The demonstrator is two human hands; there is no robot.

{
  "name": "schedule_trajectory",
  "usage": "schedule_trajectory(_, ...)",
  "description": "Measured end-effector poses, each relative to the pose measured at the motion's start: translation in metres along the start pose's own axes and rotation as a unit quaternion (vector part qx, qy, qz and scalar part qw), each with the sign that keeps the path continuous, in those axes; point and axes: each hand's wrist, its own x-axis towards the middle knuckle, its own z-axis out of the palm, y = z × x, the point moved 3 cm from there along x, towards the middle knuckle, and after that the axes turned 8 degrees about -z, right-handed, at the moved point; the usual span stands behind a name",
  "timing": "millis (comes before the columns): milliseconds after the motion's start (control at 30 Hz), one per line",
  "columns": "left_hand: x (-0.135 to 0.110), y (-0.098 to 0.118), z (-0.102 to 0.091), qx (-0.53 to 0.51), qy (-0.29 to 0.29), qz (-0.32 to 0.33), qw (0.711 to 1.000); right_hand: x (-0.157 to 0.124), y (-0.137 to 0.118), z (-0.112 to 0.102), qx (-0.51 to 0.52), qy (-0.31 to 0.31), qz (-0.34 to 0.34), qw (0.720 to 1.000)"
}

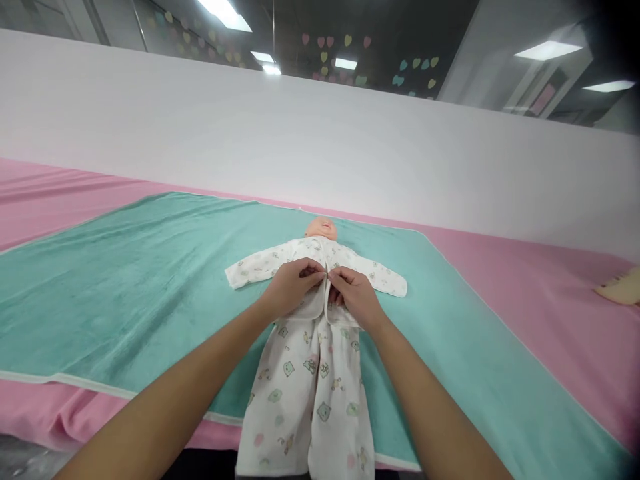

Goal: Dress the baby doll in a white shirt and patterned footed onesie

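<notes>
A baby doll (321, 228) lies on its back on a teal towel (150, 267), head away from me. It wears a white printed jacket (370, 270) and matching trousers (310, 393). My left hand (293, 288) and my right hand (354, 293) meet over the doll's chest. Each hand pinches one front edge of the jacket, fingers closed, at the middle opening. The jacket sleeves are spread out to both sides.
The towel lies on a pink sheet (550, 293) that covers the surface. A white partition (320, 140) runs along the far side. A pale object (620, 288) sits at the right edge. The trouser legs hang over the near edge.
</notes>
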Motion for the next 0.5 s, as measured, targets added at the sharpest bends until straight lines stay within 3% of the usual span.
schedule_trajectory(300, 0.0022, -0.0019, 0.0005, 0.015, 0.018, 0.001, 1.000, 0.0004, 0.0027, 0.0009, -0.004, 0.002, -0.002, 1.000)
schedule_trajectory(500, 0.0028, -0.0033, 0.0012, -0.002, 0.008, -0.014, 1.000, 0.0003, 0.0050, -0.0013, 0.029, -0.049, 0.030, 0.998)
